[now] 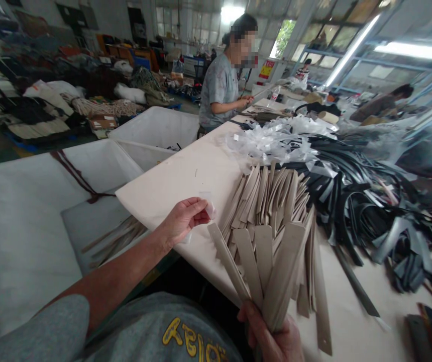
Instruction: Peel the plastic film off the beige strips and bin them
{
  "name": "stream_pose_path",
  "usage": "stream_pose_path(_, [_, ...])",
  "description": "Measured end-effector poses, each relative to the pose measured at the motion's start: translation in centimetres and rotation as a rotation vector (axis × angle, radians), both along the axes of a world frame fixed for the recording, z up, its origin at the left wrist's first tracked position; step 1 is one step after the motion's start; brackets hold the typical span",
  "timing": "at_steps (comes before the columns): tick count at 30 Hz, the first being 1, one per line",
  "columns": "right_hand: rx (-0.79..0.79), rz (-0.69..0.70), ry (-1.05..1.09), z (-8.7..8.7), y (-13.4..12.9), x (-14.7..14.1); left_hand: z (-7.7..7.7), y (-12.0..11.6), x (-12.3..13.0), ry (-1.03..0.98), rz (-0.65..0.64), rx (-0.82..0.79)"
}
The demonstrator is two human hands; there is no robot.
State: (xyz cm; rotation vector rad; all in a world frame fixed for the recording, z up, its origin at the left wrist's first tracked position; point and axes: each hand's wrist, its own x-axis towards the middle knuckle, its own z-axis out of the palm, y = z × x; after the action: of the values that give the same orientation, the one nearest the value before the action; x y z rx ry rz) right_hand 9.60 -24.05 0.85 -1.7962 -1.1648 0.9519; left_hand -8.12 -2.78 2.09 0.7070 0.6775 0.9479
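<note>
Yellow rounded lettering (pixel 195 339) on the grey shirt (pixel 163 329) at the bottom of the view is cut off and unreadable, and the yellow sign (pixel 266 69) with red markings on the far wall is too small to read.

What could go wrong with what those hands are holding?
The left hand pinches a small white scrap near the table's edge, so it could drop into the white bin alongside. The right hand grips fanned beige strips that spread apart; some might slip out and get mixed into the beige strip pile on the table.
</note>
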Motion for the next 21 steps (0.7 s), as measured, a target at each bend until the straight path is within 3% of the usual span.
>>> stream_pose_path(8, [0.011,0.019,0.024,0.3,0.6,-0.2,-0.4,0.1,-0.2,0.042,-0.038,0.032])
stream_pose_path(16, [-0.026,0.131,0.052,-1.0,0.7,1.0,-0.6,0.4,-0.7,0.085,-0.107,0.112])
stream_pose_path(21, [-0.019,0.128,0.095,-1.1,0.6,1.1,-0.4,0.7,-1.0,0.063,-0.164,0.121])
